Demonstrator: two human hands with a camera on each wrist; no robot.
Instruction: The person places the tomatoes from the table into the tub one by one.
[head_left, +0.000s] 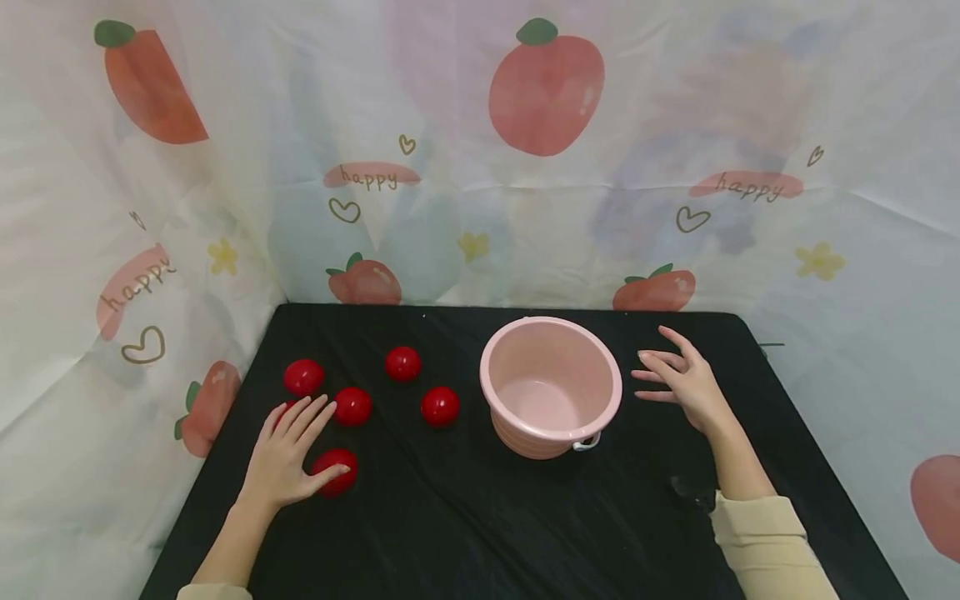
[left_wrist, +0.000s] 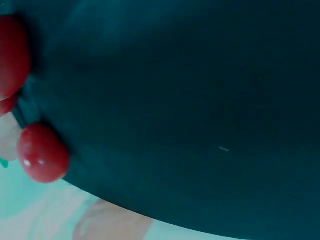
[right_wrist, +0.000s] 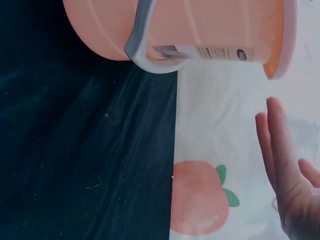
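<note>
In the head view, several shiny red balls [head_left: 403,364] lie on the left half of a black-covered table. My left hand [head_left: 279,467] is over the nearer ones, fingers spread. Its thumb overlaps the closest red ball [head_left: 337,471], and its fingers partly hide another. The left wrist view catches red balls [left_wrist: 44,152] at its left edge, but not the hand. A pink bucket [head_left: 517,429] stands upright right of the balls, with nothing visible inside. To its right, my right hand [head_left: 690,385] is raised with fingers extended toward the bucket, apart from it and holding nothing.
The black cloth [head_left: 450,533] covers the tabletop and has slight folds. Behind and to the left hangs a white curtain [head_left: 450,100] printed with fruit. A pale handle [right_wrist: 142,37] hangs along the bucket's side. A small dark object [head_left: 690,492] lies beside the right sleeve.
</note>
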